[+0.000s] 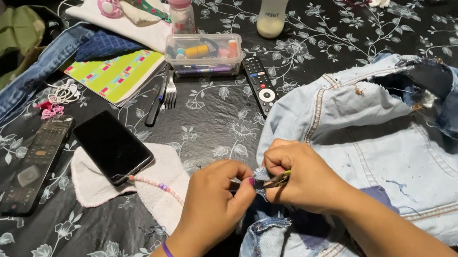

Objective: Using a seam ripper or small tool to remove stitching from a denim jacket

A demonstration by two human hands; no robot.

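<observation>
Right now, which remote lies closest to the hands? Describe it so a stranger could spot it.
On the black floral table, find the clear plastic box. The slim remote lies beside its right corner, above the denim. Its white ring button sets it apart from the remote beside the phone.

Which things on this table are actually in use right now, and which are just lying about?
In use: left hand, right hand, pale blue frayed denim garment, small tool.
Lying about: black smartphone, two remotes, baby bottles, clear plastic box, fork.

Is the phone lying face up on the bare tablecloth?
No. The phone lies on a pale pink cloth, which separates it from the flowered black tablecloth.
</observation>
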